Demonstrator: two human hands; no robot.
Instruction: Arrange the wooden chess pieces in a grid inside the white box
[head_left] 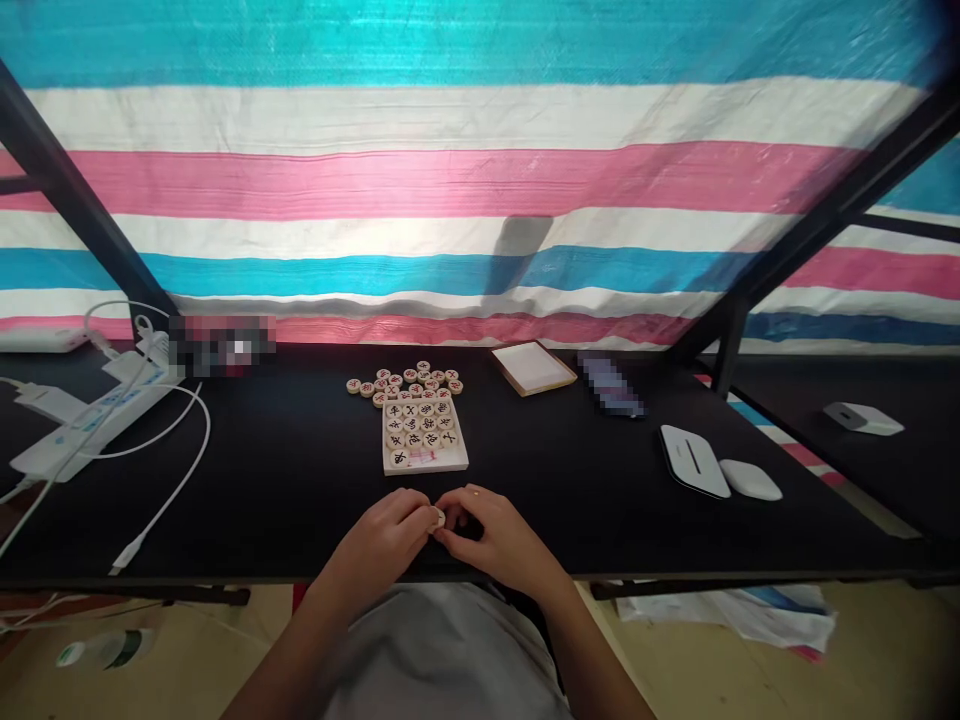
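Observation:
Near the table's front edge, a small round xiangqi piece (439,518) is pinched between the fingertips of my left hand (382,535) and my right hand (491,530). Most of it is covered by the fingers, so its marking cannot be read. Just beyond my hands lies a shallow white box (462,464) with rows of pieces with black characters. Its front row has one piece (399,458) at the left, beside bare box floor with a red print. Behind the box, loose pieces with mostly red characters (382,384) are clustered on the black table (300,480).
A pale box lid (532,367) and a blurred phone-like object (611,385) lie at the back right. Farther right are a white device (694,462) and a rounded white case (750,480). A power strip (97,425) with a white cable (169,515) occupies the left.

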